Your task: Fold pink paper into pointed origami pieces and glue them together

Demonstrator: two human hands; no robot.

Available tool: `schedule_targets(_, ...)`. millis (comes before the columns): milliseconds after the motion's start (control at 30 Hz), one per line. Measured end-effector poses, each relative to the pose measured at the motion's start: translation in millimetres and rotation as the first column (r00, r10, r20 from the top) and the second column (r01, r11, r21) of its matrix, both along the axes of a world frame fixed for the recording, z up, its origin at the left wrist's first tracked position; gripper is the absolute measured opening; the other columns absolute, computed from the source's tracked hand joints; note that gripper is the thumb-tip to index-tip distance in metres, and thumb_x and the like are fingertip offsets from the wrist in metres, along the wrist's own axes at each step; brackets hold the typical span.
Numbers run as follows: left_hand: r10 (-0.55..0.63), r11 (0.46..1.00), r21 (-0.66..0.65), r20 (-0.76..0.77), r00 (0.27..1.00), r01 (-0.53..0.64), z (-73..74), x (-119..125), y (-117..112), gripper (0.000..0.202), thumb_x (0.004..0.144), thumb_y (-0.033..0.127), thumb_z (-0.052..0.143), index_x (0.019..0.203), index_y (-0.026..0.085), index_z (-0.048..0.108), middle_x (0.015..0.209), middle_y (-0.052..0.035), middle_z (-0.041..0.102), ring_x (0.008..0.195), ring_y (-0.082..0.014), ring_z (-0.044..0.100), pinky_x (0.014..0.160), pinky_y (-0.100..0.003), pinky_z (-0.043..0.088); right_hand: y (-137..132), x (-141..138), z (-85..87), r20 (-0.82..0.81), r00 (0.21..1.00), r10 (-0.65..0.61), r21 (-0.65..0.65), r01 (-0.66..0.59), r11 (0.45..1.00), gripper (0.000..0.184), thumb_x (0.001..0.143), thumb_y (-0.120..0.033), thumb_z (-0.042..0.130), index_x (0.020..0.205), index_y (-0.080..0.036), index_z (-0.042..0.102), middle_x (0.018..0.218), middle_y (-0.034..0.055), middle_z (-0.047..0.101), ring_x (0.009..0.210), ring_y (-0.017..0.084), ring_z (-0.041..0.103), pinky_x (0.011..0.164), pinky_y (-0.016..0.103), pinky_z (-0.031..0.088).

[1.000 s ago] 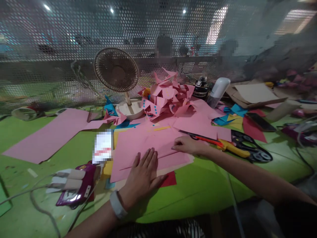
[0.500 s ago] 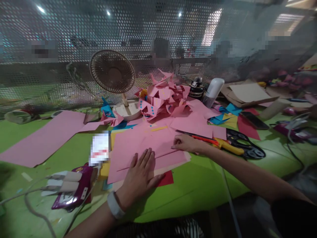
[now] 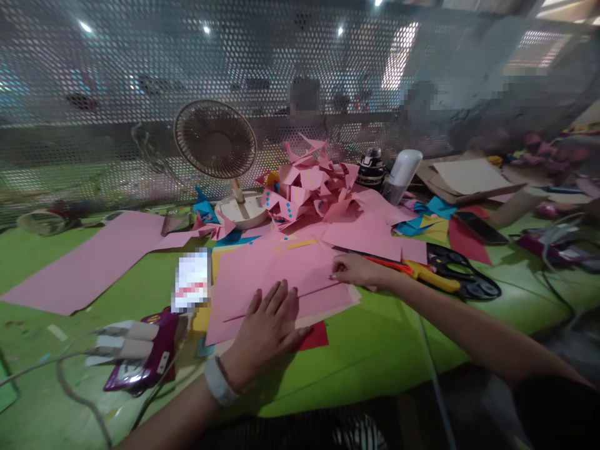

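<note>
Pink paper (image 3: 267,265) lies in front of me, with a long edge or crease running slantwise across it. My left hand (image 3: 267,319) rests flat on this paper, fingers stretched out, thumb over a red piece of paper (image 3: 315,337). My right hand (image 3: 359,272) is closed, its fingertips pinched together at the paper's right side, near the end of that line. Whether anything is between those fingertips is hidden. Right beside the right hand lie scissors with black handles (image 3: 482,287) and a tool with a yellow-orange handle (image 3: 435,277).
Behind the paper is a heap of pink folded pieces (image 3: 312,181), with a small fan (image 3: 215,140) to its left. A black-capped bottle (image 3: 372,167) and a white-topped container (image 3: 405,169) stand to its right. Purple power strip (image 3: 140,353) with cables sits left; a phone (image 3: 480,228) lies right.
The view has shifted slightly. My left hand stays flat on the pink paper, and my right hand stays closed at almost the same spot.
</note>
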State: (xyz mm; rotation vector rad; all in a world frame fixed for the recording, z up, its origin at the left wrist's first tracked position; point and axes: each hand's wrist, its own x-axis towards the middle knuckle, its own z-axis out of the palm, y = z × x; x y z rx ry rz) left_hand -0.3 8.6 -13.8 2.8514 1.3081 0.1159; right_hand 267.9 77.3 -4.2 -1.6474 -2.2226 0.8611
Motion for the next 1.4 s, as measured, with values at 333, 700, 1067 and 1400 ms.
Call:
schedule_targets(333, 0.028, 0.997, 0.063, 0.068, 0.997, -0.033, -7.2, 16, 1, 0.071, 0.083, 0.064, 0.025, 0.132, 0.014, 0.038, 0.139, -0.0162, 0.037, 0.131, -0.0311, 0.027, 0.106, -0.054, 0.016, 4, 3, -9.0, -0.048, 0.999, -0.013, -0.046, 0.011, 0.999, 0.011, 0.069, -0.02, 0.062, 0.079, -0.016, 0.062, 0.073, 0.0026, 0.066, 0.064, 0.013, 0.058, 0.051, 0.019, 0.038)
schedule_targets(700, 0.024, 0.998, 0.066, 0.023, 0.999, -0.025, -7.5, 19, -3, 0.073, 0.083, 0.066, 0.026, 0.14, 0.02, 0.024, 0.144, -0.0143, 0.029, 0.133, -0.0323, 0.019, 0.103, -0.056, 0.018, 2, 10, -8.0, -0.094, 0.996, -0.011, -0.067, 0.005, 0.998, 0.012, 0.07, -0.024, 0.062, 0.074, -0.014, 0.06, 0.064, 0.0002, 0.061, 0.057, 0.011, 0.054, 0.048, 0.019, 0.038)
schedule_targets(1067, 0.029, 0.996, 0.078, 0.038, 0.999, -0.031, -10.5, 19, -4, 0.072, 0.082, 0.066, 0.027, 0.137, 0.02, 0.03, 0.144, -0.014, 0.029, 0.133, -0.0328, 0.019, 0.103, -0.055, 0.018, -14, 7, 9.4, -0.007, 1.0, -0.018, 0.068, 0.018, 0.998, 0.012, 0.073, -0.023, 0.058, 0.078, -0.014, 0.063, 0.07, 0.0035, 0.064, 0.063, 0.015, 0.058, 0.058, 0.025, 0.044)
schedule_targets(1400, 0.032, 0.996, 0.077, 0.054, 0.998, -0.036, -14.1, 19, -3, 0.076, 0.082, 0.067, 0.025, 0.137, 0.016, 0.03, 0.144, -0.0155, 0.029, 0.133, -0.0325, 0.02, 0.102, -0.056, 0.019, -51, -36, 3.5, 0.177, 0.9, 0.399, 0.128, -0.423, 0.897, 0.078, 0.086, -0.06, 0.03, 0.142, -0.007, 0.016, 0.149, 0.0152, 0.011, 0.137, 0.025, 0.008, 0.111, 0.043, 0.008)
